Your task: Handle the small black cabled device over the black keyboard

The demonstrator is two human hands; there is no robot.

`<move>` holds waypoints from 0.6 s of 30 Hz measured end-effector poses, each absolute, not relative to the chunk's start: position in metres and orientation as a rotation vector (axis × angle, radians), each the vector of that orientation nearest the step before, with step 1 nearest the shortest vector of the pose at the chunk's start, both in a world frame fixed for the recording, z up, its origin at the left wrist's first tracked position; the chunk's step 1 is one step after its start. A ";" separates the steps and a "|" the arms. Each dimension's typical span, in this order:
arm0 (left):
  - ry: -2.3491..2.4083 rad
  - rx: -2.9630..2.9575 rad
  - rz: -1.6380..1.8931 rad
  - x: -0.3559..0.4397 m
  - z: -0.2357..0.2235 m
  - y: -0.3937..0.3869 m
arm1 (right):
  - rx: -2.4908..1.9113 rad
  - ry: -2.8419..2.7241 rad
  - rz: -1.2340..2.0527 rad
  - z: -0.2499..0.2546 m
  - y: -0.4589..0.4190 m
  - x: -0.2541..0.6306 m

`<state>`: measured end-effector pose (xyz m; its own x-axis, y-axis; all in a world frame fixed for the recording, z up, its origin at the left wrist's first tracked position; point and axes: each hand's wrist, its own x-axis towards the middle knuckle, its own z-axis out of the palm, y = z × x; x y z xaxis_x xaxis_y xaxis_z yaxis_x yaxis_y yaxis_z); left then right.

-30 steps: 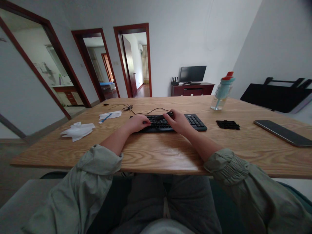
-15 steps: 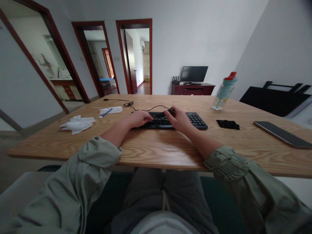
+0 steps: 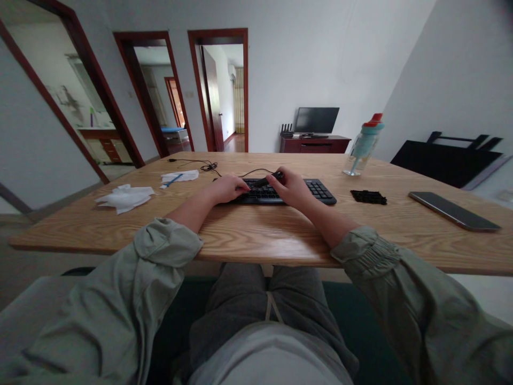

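Observation:
A black keyboard [image 3: 324, 193] lies on the table in front of me. My right hand [image 3: 292, 186] is closed around a slim black handheld tool [image 3: 262, 182], which slants down to the left over the keys. What kind of tool it is, I cannot tell. My left hand [image 3: 227, 189] rests on the left part of the keyboard, thumb and fingers pinched together near the tool's lower end. Anything between those fingertips is too small to make out. Both hands cover part of the keys.
White tissues [image 3: 126, 199] lie at the left, with a blue-handled stick [image 3: 173, 181] on another tissue behind. The keyboard's cable [image 3: 209, 167] is coiled at the back. To the right are small black pieces [image 3: 368, 197], a dark flat device [image 3: 452, 210] and a water bottle [image 3: 363, 147].
The whole view has shifted slightly, so the table sits a little higher in it. Both hands stay at the keyboard, the tool still in my right hand.

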<state>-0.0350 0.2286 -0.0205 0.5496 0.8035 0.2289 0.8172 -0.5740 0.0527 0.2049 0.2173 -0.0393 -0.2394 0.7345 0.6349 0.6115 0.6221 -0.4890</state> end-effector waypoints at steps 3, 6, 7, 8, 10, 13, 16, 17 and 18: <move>-1.415 -2.722 -0.327 -0.035 -0.020 0.226 | -1.007 -1.963 0.202 -0.039 0.214 0.204; -1.429 -2.696 -0.339 -0.035 -0.021 0.226 | -1.006 -1.958 0.186 -0.039 0.213 0.204; -1.434 -2.683 -0.353 -0.035 -0.021 0.227 | -1.026 -1.945 0.172 -0.038 0.214 0.204; -1.437 -2.671 -0.369 -0.035 -0.021 0.227 | -1.051 -1.931 0.160 -0.038 0.214 0.204; -1.440 -2.660 -0.384 -0.034 -0.021 0.228 | -1.086 -1.908 0.157 -0.038 0.217 0.204; -1.434 -2.665 -0.369 -0.033 -0.020 0.228 | -1.071 -1.898 0.188 -0.039 0.221 0.205; -1.406 -2.699 -0.354 -0.032 -0.020 0.226 | -1.035 -1.903 0.222 -0.041 0.224 0.205; -1.402 -2.712 -0.351 -0.032 -0.020 0.225 | -1.025 -1.907 0.235 -0.042 0.224 0.205; -1.401 -2.722 -0.347 -0.032 -0.020 0.225 | -1.016 -1.911 0.247 -0.042 0.224 0.205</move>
<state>-0.0323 0.2245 -0.0198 0.5612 0.7960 0.2265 0.8097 -0.5848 0.0490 0.2053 0.2244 -0.0418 -0.2292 0.7356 0.6374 0.5494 0.6383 -0.5391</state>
